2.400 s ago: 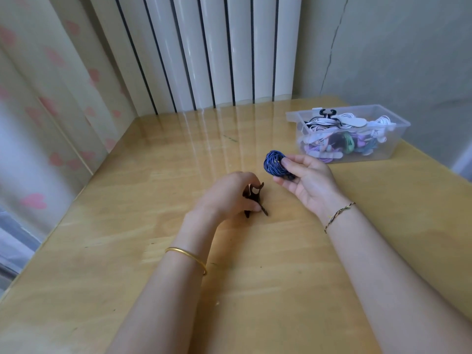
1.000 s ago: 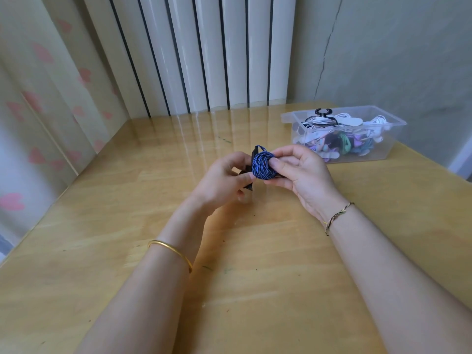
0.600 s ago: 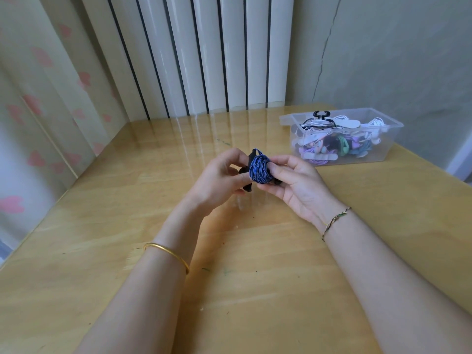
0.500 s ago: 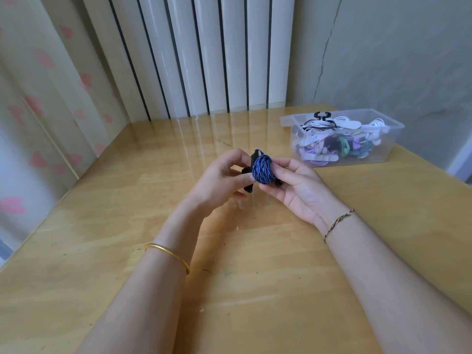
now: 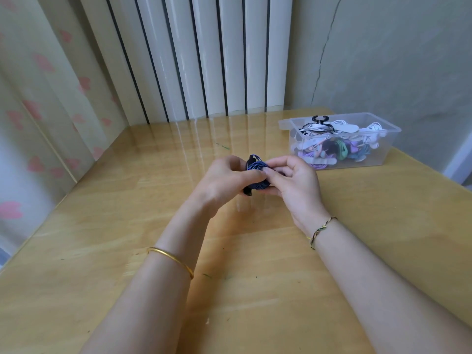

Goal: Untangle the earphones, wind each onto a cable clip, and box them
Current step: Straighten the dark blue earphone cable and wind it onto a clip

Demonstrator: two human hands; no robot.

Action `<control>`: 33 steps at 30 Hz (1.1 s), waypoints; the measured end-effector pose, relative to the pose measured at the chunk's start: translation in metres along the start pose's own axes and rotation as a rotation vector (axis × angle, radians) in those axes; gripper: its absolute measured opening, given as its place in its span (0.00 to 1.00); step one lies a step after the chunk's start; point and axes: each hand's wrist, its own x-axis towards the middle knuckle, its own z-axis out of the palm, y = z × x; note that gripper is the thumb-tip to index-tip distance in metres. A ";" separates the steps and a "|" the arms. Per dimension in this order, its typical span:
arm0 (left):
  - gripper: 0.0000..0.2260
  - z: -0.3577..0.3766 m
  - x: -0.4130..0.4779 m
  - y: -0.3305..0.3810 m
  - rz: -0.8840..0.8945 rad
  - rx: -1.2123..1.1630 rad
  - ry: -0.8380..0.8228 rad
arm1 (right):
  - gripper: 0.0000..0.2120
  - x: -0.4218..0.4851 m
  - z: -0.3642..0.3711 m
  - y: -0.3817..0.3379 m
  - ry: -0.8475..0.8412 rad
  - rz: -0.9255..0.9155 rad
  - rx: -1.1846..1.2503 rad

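A coil of blue earphone cable (image 5: 256,166) sits against a black cable clip (image 5: 248,191), held between both hands above the middle of the wooden table (image 5: 127,226). My left hand (image 5: 224,181) grips the clip and coil from the left, thumb across the top. My right hand (image 5: 293,180) pinches the coil from the right. Most of the clip is hidden by my fingers. A clear plastic box (image 5: 383,144) stands at the back right, holding several wound earphones on clips.
White vertical panels (image 5: 204,54) rise behind the table's far edge. A curtain with pink hearts (image 5: 38,111) hangs along the left. A cracked grey wall (image 5: 383,60) runs behind the box. Bare tabletop lies in front of and left of my hands.
My left hand lifted the black clip from the table and brought it to the blue coil in my right hand. Both hands have closed more tightly round coil and clip.
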 end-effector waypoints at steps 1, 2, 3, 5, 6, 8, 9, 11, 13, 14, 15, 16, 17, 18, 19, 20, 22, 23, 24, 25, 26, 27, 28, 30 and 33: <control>0.18 0.001 0.000 0.000 -0.002 -0.004 0.022 | 0.04 0.000 0.001 0.000 -0.001 -0.003 -0.004; 0.17 0.001 0.000 0.000 -0.002 -0.007 0.044 | 0.03 -0.001 0.002 0.000 -0.003 -0.005 -0.007; 0.15 0.001 0.000 0.000 -0.001 -0.015 0.063 | 0.04 -0.001 0.002 0.001 -0.004 -0.006 -0.009; 0.11 0.000 0.000 -0.001 0.008 -0.035 0.086 | 0.04 -0.001 0.002 0.001 -0.009 -0.013 -0.009; 0.11 0.000 0.000 -0.001 0.009 -0.046 0.090 | 0.04 -0.001 0.002 0.000 -0.015 -0.016 -0.005; 0.08 0.000 0.001 -0.002 0.008 -0.094 0.069 | 0.04 0.000 0.000 -0.001 -0.022 -0.020 0.011; 0.08 0.000 0.002 -0.001 0.010 -0.119 0.053 | 0.04 0.001 -0.001 -0.001 -0.023 -0.020 0.019; 0.07 0.000 0.002 -0.001 0.012 -0.164 0.044 | 0.05 0.001 -0.002 -0.001 -0.024 -0.021 0.030; 0.05 0.000 0.002 -0.002 -0.002 -0.215 0.051 | 0.04 0.001 -0.002 -0.002 -0.026 -0.028 0.031; 0.05 0.000 0.002 -0.002 -0.007 -0.230 0.049 | 0.04 0.001 -0.002 -0.002 -0.027 -0.032 0.029; 0.04 0.000 0.002 -0.003 -0.008 -0.237 0.045 | 0.04 0.001 -0.002 -0.002 -0.025 -0.034 0.026; 0.04 -0.001 0.002 -0.003 -0.005 -0.242 0.042 | 0.04 0.001 -0.002 -0.002 -0.024 -0.034 0.025; 0.04 -0.001 0.002 -0.003 0.001 -0.247 0.038 | 0.04 0.001 -0.002 -0.002 -0.023 -0.033 0.027; 0.05 -0.001 0.002 -0.003 0.010 -0.251 0.034 | 0.05 0.001 -0.002 -0.003 -0.023 -0.032 0.032; 0.06 -0.001 0.002 -0.004 0.018 -0.253 0.028 | 0.05 0.001 -0.002 -0.003 -0.027 -0.032 0.035; 0.06 0.000 0.002 -0.004 0.028 -0.252 0.022 | 0.05 0.001 -0.003 -0.004 -0.032 -0.034 0.036; 0.06 0.000 0.001 -0.005 0.040 -0.263 0.008 | 0.05 0.001 -0.003 -0.004 -0.052 -0.042 0.039; 0.06 0.000 0.002 -0.006 0.043 -0.275 0.001 | 0.05 0.001 -0.003 -0.005 -0.064 -0.045 0.044; 0.06 -0.001 0.002 -0.006 0.044 -0.289 -0.006 | 0.06 0.001 -0.003 -0.005 -0.077 -0.046 0.054; 0.06 -0.001 0.002 -0.006 0.044 -0.305 -0.015 | 0.06 0.002 -0.003 -0.005 -0.088 -0.044 0.064; 0.06 -0.002 0.002 -0.006 0.044 -0.328 -0.027 | 0.06 0.002 -0.003 -0.005 -0.098 -0.043 0.075; 0.06 -0.003 0.002 -0.005 0.046 -0.358 -0.045 | 0.06 0.003 -0.004 -0.005 -0.108 -0.043 0.089; 0.06 -0.005 0.002 -0.004 0.048 -0.391 -0.066 | 0.06 0.003 -0.004 -0.006 -0.118 -0.042 0.102; 0.07 -0.008 0.000 -0.003 0.041 -0.449 -0.115 | 0.06 0.003 -0.006 -0.006 -0.130 -0.038 0.123; 0.07 -0.012 -0.001 -0.004 0.025 -0.505 -0.187 | 0.06 0.005 -0.008 -0.005 -0.131 -0.030 0.137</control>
